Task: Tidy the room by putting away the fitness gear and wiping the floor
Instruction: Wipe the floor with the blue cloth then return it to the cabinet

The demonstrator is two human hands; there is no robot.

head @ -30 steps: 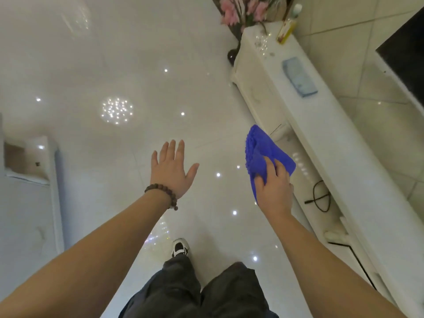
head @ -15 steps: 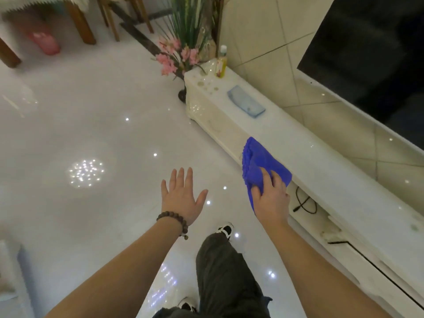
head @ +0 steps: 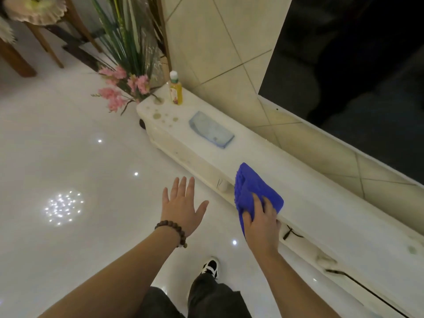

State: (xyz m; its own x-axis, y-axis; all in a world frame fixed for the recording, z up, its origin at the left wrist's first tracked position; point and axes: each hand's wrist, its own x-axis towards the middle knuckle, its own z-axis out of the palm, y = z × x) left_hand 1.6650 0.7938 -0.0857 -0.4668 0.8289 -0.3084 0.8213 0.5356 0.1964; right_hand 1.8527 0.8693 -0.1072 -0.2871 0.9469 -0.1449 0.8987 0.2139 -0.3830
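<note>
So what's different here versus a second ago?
The view lifted and turned toward the white cabinet, bringing the bottle and dark screen into view. The right hand, gripping the blue cloth, now sits over the cabinet's front edge. Unchanged: left hand open and empty; pale cloth in place.

Head camera looks steeply down at floor point(head: 68, 145).

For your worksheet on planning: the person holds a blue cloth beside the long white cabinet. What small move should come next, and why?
Probably lower the crumpled blue microfibre cloth toward the glossy white tiled floor. The right hand grips it in the air near the long white cabinet, the left hand is open and empty, and floor wiping remains.
</note>
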